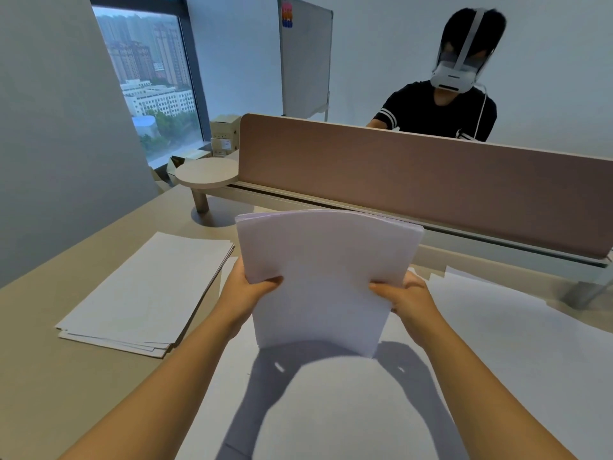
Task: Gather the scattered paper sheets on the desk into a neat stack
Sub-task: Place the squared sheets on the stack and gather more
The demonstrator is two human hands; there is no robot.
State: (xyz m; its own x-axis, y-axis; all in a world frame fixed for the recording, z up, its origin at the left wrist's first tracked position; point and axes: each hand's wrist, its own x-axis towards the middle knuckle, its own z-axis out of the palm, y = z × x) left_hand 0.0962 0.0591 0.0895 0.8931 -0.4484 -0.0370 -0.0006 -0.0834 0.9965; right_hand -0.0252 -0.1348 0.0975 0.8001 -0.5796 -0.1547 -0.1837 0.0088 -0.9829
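We grip the upright bundle of white paper sheets at both side edges, left hand and right hand, thumbs in front, bottom edge on loose sheets on the beige desk, likely for squaring

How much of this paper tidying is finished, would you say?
Partly done. One flat pile of white sheets already lies on the beige desk at the left, its edges slightly uneven. In hand: the left hand and right hand grip an upright bundle of white paper by its sides. Left: loose white sheets spread at the right and underneath.
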